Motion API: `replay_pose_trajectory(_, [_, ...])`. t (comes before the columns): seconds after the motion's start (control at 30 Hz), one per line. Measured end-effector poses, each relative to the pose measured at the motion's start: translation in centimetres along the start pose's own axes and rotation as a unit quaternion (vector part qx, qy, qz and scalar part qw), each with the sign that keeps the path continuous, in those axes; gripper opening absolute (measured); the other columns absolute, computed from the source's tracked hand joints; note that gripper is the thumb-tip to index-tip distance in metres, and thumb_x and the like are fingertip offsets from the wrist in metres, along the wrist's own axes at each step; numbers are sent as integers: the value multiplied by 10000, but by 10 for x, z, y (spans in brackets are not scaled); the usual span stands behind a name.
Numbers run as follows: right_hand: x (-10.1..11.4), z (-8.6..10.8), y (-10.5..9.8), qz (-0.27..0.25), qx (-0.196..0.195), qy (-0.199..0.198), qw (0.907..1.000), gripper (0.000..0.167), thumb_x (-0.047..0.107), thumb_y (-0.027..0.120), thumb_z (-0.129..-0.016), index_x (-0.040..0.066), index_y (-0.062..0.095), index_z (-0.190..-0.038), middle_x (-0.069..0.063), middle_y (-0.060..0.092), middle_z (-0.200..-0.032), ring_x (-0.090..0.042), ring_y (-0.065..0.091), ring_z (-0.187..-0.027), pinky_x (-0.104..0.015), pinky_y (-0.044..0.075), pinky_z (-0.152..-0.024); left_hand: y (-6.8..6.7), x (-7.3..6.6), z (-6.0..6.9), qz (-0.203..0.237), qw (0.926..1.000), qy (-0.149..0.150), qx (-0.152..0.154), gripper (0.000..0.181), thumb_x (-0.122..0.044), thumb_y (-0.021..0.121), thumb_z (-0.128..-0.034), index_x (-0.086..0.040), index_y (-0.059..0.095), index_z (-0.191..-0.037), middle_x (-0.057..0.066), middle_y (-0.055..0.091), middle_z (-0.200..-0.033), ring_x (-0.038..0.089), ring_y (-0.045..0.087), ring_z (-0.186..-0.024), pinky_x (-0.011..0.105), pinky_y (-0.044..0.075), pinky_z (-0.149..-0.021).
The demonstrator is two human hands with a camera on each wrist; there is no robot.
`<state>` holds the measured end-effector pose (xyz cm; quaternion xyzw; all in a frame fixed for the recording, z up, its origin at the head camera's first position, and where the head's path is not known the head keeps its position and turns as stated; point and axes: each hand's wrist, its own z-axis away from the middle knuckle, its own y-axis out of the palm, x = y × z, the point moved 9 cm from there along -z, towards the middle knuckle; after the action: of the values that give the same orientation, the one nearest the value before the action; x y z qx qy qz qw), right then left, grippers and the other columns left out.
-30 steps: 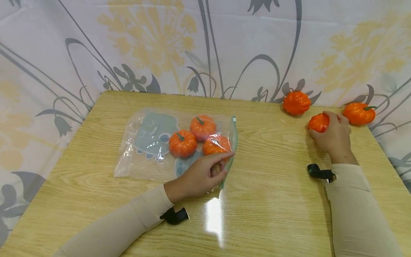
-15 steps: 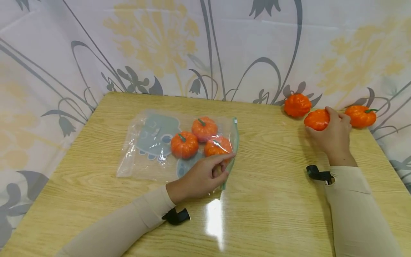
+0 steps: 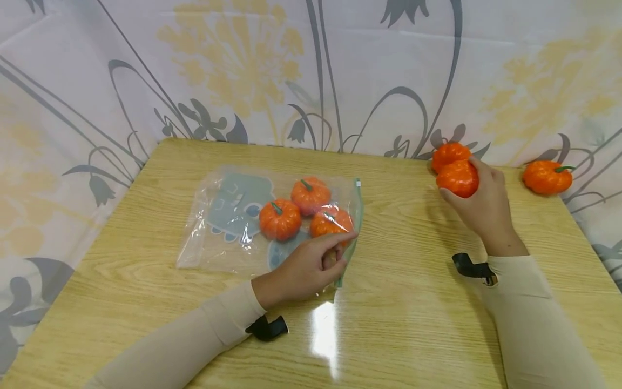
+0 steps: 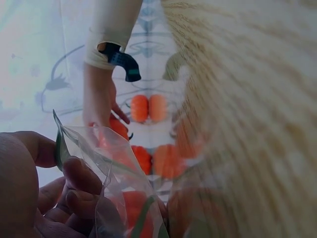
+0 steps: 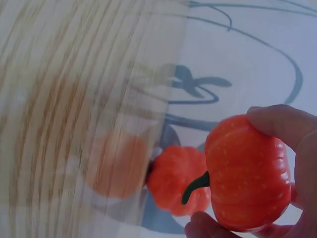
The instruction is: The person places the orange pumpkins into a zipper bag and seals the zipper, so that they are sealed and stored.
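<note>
Head view: one pumpkin (image 3: 458, 179), gripped in right hand (image 3: 489, 210), well right of bag (image 3: 238, 194); loose pumpkin (image 3: 450, 153) just behind, second loose pumpkin (image 3: 548, 178) farther right. Bag pinched at edge in left hand (image 3: 302, 266), three bagged pumpkins (image 3: 279, 219) alongside.

The place was a screened-off corner, though whether in a home or a studio could not be told. A pale, creased hanging (image 3: 364, 59) printed with grey stems (image 3: 458, 38) and yellow flower heads (image 3: 240, 48) rose along the far side of a glossy wood-grain surface (image 3: 403, 281) and showed past its left and right edges.
</note>
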<state>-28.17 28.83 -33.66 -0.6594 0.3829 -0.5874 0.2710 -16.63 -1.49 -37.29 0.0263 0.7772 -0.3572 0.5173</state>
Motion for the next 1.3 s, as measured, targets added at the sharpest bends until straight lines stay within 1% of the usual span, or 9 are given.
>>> replay_pose_trajectory(0.13, [7,5,7,-8,68,-139,9999,864,373,706,-905,48,256,-1568,-374,285,-1465,-582,384,-1247,-753,350,-1017,0,-1,0,-36,10000,8,-31,500,-99,584,-964,-66,499,-1455,-25,563,-887,5,436,-612,162,426,-564])
replay_pose_trajectory(0.3, [19,11,20,-21,302,-333,9990,868,384,718,-897,68,267,-1568,-368,289,-1452,-581,394,-1241,-765,362,-995,2,-1,1,5,10000,-33,8,500,-87,583,-960,-57,502,-1452,-19,565,-902,0,437,-609,156,425,-559])
replay_pose_trajectory(0.5, [35,16,26,-138,424,-515,9977,853,346,733,-892,74,281,-1563,-358,276,-1471,-589,390,-1251,-767,379,-976,1,-2,0,16,10000,-22,-14,502,-91,586,-959,-62,501,-1454,-22,565,-903,3,437,-612,158,425,-559])
replay_pose_trajectory(0.6, [42,18,30,-197,518,-615,9966,846,340,741,-887,73,298,-1557,-350,287,-1470,-582,397,-1254,-759,390,-973,1,-1,2,23,10000,-15,-16,505,-88,585,-958,-61,500,-1455,-18,569,-908,5,441,-614,160,427,-558])
replay_pose_trajectory(0.83, [58,21,39,-171,688,-761,9946,854,380,745,-880,96,309,-1557,-322,320,-1459,-547,430,-1244,-737,411,-976,-3,-4,2,132,9998,151,-88,504,-69,582,-954,-43,497,-1450,17,573,-909,14,445,-622,168,434,-559])
replay_pose_trajectory(0.97, [64,25,44,-153,804,-824,9932,859,388,744,-881,101,304,-1561,-302,331,-1465,-527,437,-1251,-719,424,-981,-2,-3,2,105,9998,146,-49,505,-70,577,-957,-38,491,-1453,12,568,-896,9,439,-612,164,428,-555])
replay_pose_trajectory(1.17, [73,31,51,-202,893,-1049,9903,828,338,763,-874,90,335,-1539,-281,363,-1448,-496,461,-1254,-689,443,-988,-3,-5,0,-35,9997,221,-93,512,-68,580,-952,-40,491,-1456,-3,567,-893,19,447,-622,168,435,-566])
replay_pose_trajectory(1.3, [80,35,57,-254,1012,-1199,9873,812,318,774,-867,97,357,-1527,-270,370,-1447,-481,476,-1251,-666,457,-991,-3,-5,-1,-75,9997,203,-97,506,-65,574,-950,-38,498,-1450,-13,563,-890,26,446,-625,166,428,-565])
